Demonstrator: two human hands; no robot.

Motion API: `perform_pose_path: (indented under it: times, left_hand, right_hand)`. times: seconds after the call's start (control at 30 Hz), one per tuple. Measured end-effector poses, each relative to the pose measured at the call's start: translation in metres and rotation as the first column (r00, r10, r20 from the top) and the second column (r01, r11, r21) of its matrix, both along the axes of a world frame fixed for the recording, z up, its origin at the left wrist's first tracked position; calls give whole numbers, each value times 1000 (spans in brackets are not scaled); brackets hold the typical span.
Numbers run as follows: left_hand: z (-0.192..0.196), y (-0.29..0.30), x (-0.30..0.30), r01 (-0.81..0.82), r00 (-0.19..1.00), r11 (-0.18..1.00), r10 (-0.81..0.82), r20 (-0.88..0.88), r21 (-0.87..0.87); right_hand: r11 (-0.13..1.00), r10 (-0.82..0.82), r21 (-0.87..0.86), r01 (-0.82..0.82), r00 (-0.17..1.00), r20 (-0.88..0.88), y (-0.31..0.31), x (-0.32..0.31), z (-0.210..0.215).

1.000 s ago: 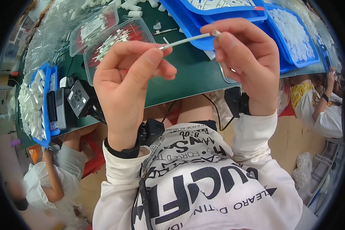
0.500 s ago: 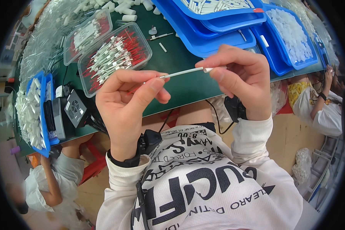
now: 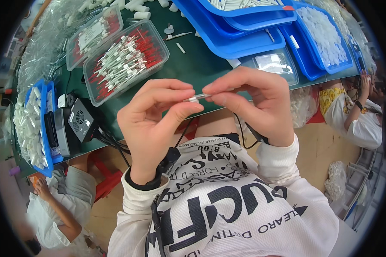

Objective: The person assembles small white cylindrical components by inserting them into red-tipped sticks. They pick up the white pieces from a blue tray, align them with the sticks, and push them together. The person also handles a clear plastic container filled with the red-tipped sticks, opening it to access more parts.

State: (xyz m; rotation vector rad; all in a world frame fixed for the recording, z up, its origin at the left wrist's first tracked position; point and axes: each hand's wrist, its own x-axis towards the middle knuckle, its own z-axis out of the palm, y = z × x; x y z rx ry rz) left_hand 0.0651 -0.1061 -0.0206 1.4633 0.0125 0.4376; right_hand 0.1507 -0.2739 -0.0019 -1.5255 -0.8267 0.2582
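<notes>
Just beyond the table's near edge, both hands meet around a thin rod with a short white sleeve on its left part. My left hand is closed, thumb and forefinger at the sleeve end. My right hand pinches the rod farther right, its fingertips close to the left ones. A little of the rod seems to stick out past the right fingers; the part inside them is hidden. Behind my left hand stands a clear plastic box full of white rods with red ends.
A second clear box stands at the far left. Stacked blue trays and a tray of white pieces fill the back right. A flat clear container lies behind my right hand. A black device sits at the left edge.
The hands have come closer together and slightly lower. The white sleeve, at the right fingers before, now shows at the left fingertips. The flat clear container behind my right hand has come into sight.
</notes>
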Motion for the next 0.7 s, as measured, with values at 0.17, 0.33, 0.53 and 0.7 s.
perform_pose_path:
  times: [0.17, 0.33, 0.53, 0.7]
  left_hand:
    - [13, -3, -7, -50, 995, 996, 56, -81, 73]
    - [11, 5, -11, -58, 997, 941, 71, -26, 333]
    - [16, 4, -14, -22, 999, 932, 34, -27, 363]
    - [19, 5, -15, -28, 1000, 912, 21, 22, 410]
  right_hand:
    - [993, -78, 69, 101, 960, -270, 5, -7, -3]
    - [998, -37, 37, 46, 973, -228, 1, -9, -4]
    - [988, -66, -127, 84, 988, 142, -3, -7, 2]
    - [992, -61, -92, 87, 966, 250, -3, -9, 4]
